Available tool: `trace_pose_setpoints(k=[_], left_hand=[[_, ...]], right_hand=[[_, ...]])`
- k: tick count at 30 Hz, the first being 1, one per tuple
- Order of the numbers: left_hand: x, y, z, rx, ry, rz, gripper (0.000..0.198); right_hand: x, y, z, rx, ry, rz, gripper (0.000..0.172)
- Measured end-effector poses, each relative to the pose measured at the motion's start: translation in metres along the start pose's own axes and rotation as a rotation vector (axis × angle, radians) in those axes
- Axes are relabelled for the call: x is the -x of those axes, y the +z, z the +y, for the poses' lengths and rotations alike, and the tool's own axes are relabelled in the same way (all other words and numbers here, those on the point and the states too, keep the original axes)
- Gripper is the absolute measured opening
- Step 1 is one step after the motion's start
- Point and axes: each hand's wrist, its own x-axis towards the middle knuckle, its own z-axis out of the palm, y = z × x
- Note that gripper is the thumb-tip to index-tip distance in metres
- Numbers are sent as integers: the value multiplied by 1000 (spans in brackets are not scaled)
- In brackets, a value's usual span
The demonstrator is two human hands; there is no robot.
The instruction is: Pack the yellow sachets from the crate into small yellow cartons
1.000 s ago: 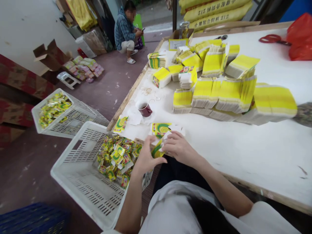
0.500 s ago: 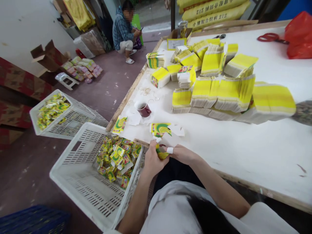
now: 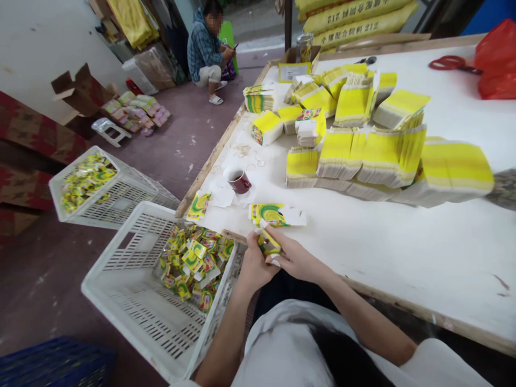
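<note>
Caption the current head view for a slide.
Left hand and right hand hold a carton by the table, beside a crate of cartons.

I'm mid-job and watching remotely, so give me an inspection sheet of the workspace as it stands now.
Surface: white table with a wooden edge; marks at the right.
Job's things: small yellow box in the hands; printed carton lying just beyond; yellow carton stacks farther back; near crate partly filled with small boxes.
Clutter: dark red cup, red-handled scissors, red bag.
Hands: left hand and right hand both grip the small yellow box.
Cables: nothing seen.
Surroundings: far crate also holding yellow packs; squatting person beyond the table; yellow sacks behind.
</note>
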Motion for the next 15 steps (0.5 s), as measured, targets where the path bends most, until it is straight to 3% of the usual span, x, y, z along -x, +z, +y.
trace_pose_setpoints(k=[3, 7, 11, 15], left_hand=[[1, 6, -6, -58, 5, 116, 82], [2, 0, -7, -130, -44, 186, 64], [1, -19, -2, -140, -69, 111, 53], [-1, -30, 3, -116, -120, 14, 48]], right_hand=[[3, 3, 9, 175, -89, 73, 61], [2, -1, 20, 297, -93, 218, 59], [-1, -11, 17, 408, -74, 8, 52], [-4, -27, 5, 437, -55, -110, 31]])
